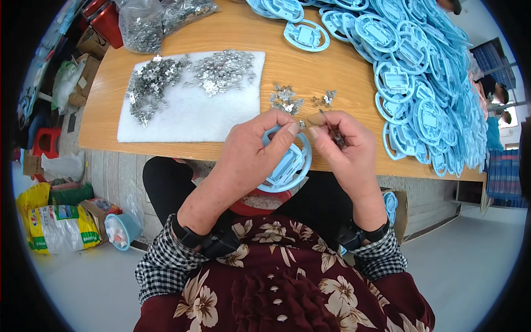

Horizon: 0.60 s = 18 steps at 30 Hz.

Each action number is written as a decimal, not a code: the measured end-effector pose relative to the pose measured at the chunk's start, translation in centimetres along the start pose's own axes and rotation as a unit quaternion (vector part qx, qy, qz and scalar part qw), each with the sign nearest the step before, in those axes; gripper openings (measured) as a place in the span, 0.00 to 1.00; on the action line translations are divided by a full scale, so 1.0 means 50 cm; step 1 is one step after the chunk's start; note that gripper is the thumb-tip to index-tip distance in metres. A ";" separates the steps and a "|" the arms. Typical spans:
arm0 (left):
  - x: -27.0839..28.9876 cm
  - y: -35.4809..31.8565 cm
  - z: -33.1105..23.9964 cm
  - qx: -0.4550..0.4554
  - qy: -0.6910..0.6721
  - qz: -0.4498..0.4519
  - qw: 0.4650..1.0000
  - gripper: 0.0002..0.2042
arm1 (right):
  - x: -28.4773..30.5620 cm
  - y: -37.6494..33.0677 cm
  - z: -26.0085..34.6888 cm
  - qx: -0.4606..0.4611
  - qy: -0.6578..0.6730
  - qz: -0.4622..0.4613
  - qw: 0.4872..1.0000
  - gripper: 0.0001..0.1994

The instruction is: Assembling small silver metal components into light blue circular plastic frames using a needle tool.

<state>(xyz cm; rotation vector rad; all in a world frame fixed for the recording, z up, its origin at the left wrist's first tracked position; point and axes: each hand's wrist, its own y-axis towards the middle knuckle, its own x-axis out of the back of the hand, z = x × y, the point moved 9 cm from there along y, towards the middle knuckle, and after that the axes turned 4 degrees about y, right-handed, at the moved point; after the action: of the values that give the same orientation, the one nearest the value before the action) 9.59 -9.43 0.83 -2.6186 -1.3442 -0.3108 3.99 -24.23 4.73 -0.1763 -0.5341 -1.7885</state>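
Observation:
My left hand [251,146] is closed on a round light-blue plastic part [295,166] with an openwork middle, holding it tilted at the table's front edge. A small silvery metal piece [302,125] shows by the part's upper rim, between my two hands; which fingers touch it I cannot tell. My right hand [349,149] is closed just to the right, thumb and forefinger close together. Several small metal pieces [337,138] sit in its curled fingers. Beyond my fingertips lie two little heaps of metal pieces, a larger heap [286,100] and a smaller heap [326,99].
A white felt pad [177,130] on the wooden table [105,110] carries two piles of metal pieces. Blue plastic parts [426,119] are heaped along the right side. Plastic bags [141,27] of metal pieces and a red canister [106,25] stand back left. Under the part is a red basin [254,205].

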 end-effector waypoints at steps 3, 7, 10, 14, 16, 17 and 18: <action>0.001 0.000 0.004 0.004 -0.060 0.000 0.998 0.09 | -0.001 -0.003 -0.031 -0.069 0.076 0.015 0.995 0.06; 0.001 -0.004 -0.013 -0.030 0.021 0.014 0.999 0.09 | -0.017 0.002 -0.037 -0.114 0.128 0.068 0.983 0.05; -0.002 -0.005 -0.011 -0.038 0.038 0.019 0.998 0.09 | -0.029 0.008 -0.067 -0.147 0.160 0.088 0.972 0.07; 0.001 -0.004 0.012 -0.009 -0.088 0.008 0.996 0.09 | -0.037 0.003 -0.069 -0.160 0.190 0.064 0.967 0.06; 0.014 -0.005 0.028 0.019 -0.116 0.004 0.993 0.10 | -0.021 -0.001 -0.042 -0.073 0.125 0.037 0.989 0.05; 0.016 -0.006 0.041 0.046 -0.143 0.006 0.989 0.12 | -0.025 -0.008 -0.035 -0.073 0.124 0.040 0.989 0.05; 0.018 -0.006 0.042 0.047 -0.144 0.004 0.988 0.12 | -0.031 -0.011 -0.014 -0.046 0.080 0.044 0.995 0.04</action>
<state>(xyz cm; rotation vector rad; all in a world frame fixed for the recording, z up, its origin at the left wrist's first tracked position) 10.08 -8.03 -0.96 -2.6637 -1.3925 0.1363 4.03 -23.10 3.38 -0.1161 -0.3255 -1.7251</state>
